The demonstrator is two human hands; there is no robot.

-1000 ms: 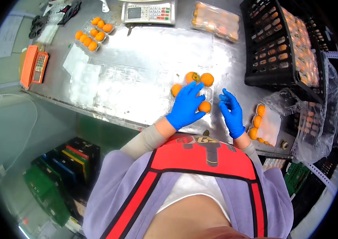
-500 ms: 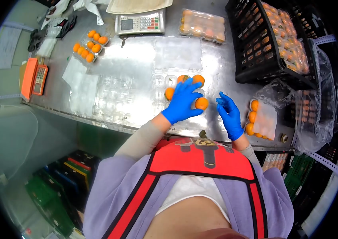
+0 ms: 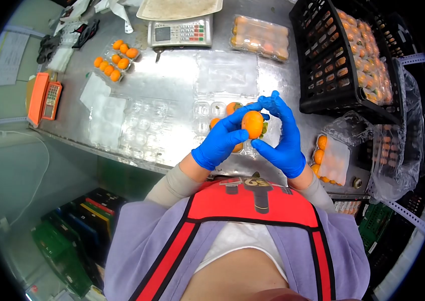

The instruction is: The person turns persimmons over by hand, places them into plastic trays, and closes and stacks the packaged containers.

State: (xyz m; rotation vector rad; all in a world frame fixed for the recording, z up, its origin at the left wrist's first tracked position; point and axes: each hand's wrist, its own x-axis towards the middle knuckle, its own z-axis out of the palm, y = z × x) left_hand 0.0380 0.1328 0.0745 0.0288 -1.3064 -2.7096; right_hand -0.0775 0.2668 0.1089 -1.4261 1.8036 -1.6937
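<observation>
Above the bench, my left hand (image 3: pixel 221 142) in a blue glove grips an orange persimmon (image 3: pixel 252 124) between thumb and fingers. Green leaves show at the fruit's right side. My right hand (image 3: pixel 287 135), also gloved, is close on the right with thumb and fingers spread around that side; whether it touches the fruit I cannot tell. Beneath both hands is an open clear plastic tray (image 3: pixel 201 125) with several persimmons in its cups, partly hidden by the gloves. One of them, a persimmon (image 3: pixel 233 107), shows beyond my left fingers. The tray's flat lid (image 3: pixel 226 72) lies folded back behind it.
Empty clear trays (image 3: pixel 145 125) lie to the left. A filled tray (image 3: pixel 115 61), a scale (image 3: pixel 180 32) and a closed pack (image 3: pixel 260 37) stand farther back. On the right are a black crate (image 3: pixel 323 60) of packs and a part-covered fruit tray (image 3: pixel 334 158).
My left hand has lifted a persimmon up from the tray area toward me. My right hand has moved left and up beside it. The view has shifted slightly.
</observation>
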